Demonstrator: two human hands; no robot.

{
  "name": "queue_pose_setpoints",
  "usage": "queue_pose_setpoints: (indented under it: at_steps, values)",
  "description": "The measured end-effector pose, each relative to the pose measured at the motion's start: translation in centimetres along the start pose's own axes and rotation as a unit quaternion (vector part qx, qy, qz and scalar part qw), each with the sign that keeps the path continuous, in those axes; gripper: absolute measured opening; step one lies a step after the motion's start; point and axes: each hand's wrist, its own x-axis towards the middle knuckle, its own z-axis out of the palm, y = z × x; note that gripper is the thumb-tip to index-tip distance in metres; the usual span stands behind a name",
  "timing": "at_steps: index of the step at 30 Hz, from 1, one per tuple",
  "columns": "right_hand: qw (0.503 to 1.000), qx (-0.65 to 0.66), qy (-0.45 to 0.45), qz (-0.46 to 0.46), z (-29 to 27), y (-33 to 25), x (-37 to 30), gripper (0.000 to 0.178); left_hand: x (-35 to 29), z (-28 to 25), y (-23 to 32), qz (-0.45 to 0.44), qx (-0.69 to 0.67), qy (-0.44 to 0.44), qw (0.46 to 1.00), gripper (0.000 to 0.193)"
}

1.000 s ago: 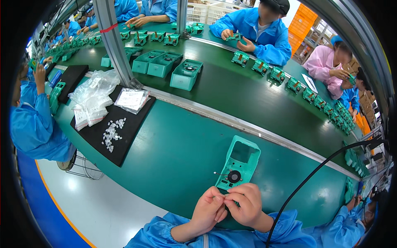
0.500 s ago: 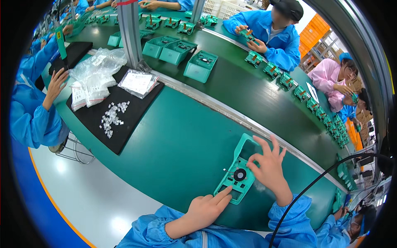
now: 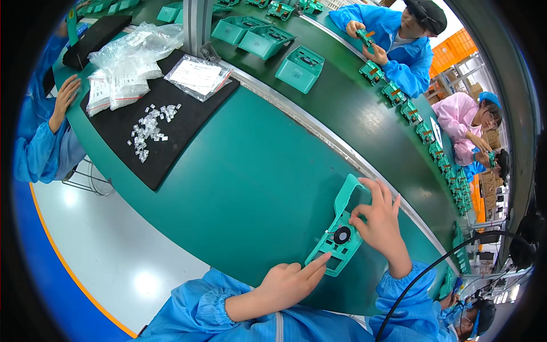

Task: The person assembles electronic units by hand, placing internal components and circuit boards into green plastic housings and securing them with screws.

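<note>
Green worktop point(image 3: 245, 182) spreads out to the left of the fingers, edged on its far side by a metal rail point(image 3: 319, 130); past that, a darker green surface point(image 3: 364, 125) carries other teal housings point(image 3: 301, 69) and a row of circuit-board assemblies point(image 3: 408, 111), with a worker in a blue jacket point(image 3: 413, 62) beyond. A second ago both hands met at the near end of the teal plastic housing point(image 3: 351, 246); now they are apart and over it, which suggests the work has shifted onto the housing itself. It lies on the worktop right under the fingers, a round black speaker-like part point(image 3: 342, 235) set between the two hands. The left hand point(image 3: 288, 285) points its index finger straight, apart from the bent others, its tip seemingly resting by the housing's lower window, clamped on nothing visible. On the right hand point(image 3: 380, 225), thumb and index finger are pinched together at the edge right of the round part, the remaining fingers fanned upward; whether anything small sits in that pinch I cannot tell
</note>
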Motion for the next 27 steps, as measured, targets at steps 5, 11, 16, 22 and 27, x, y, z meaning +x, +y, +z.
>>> queue_pose_setpoints:
  at_steps: [5, 11, 16, 22, 27]
  values:
    - [0.997, -0.072, 0.016, -0.004, 0.5, -0.9, 0.3, 0.008, 0.0, -0.1, 0.0, 0.008, -0.001, 0.011, 1.000, 0.018]
    - [0.997, -0.032, 0.017, 0.065, 0.1, -0.7, 1.1, 0.017, 0.3, -0.1, 0.1, 0.005, 0.007, 0.006, 1.000, 0.022]
    - [0.992, 0.088, -0.022, 0.085, 0.5, 1.0, 1.0, 0.024, 0.3, 0.1, 0.2, 0.002, 0.015, 0.023, 1.000, 0.021]
    - [0.985, 0.132, 0.008, 0.110, 0.9, 0.8, 0.6, 0.023, 0.4, 0.1, 0.2, 0.004, 0.021, 0.039, 0.999, 0.019]
    - [0.989, 0.111, 0.016, 0.099, 1.0, 0.6, 0.5, 0.020, 0.5, -0.1, 0.2, 0.002, 0.023, 0.033, 0.999, 0.019]
